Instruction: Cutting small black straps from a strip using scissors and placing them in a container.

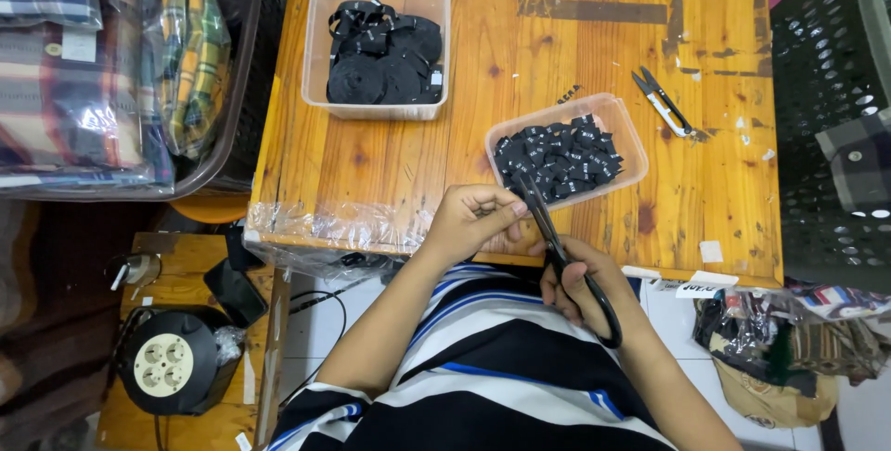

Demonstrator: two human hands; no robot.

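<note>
The right hand (577,286) is gripping black scissors (564,254) through the handle loops at the table's (520,80) near edge, blades pointing toward the left hand (471,219). The left hand is pinching its fingers narrowly together beside the blades; what it is holding is too small to tell. A shallow tub of cut black labels (564,149) is sitting just beyond both hands, and a deeper tub of black ribbon rolls (379,45) is standing toward the far left corner.

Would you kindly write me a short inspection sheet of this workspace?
Surface: worn wooden table, plastic film on its front edge.
Job's things: black scissors; shallow tub of cut black labels; deeper tub of black ribbon rolls.
Clutter: thread snips, paper scraps.
Hands: right hand grips the scissors; left hand pinches something small at the blades.
Cables: extension reel on the floor.
Surroundings: bagged plaid fabric, dark crate.
</note>
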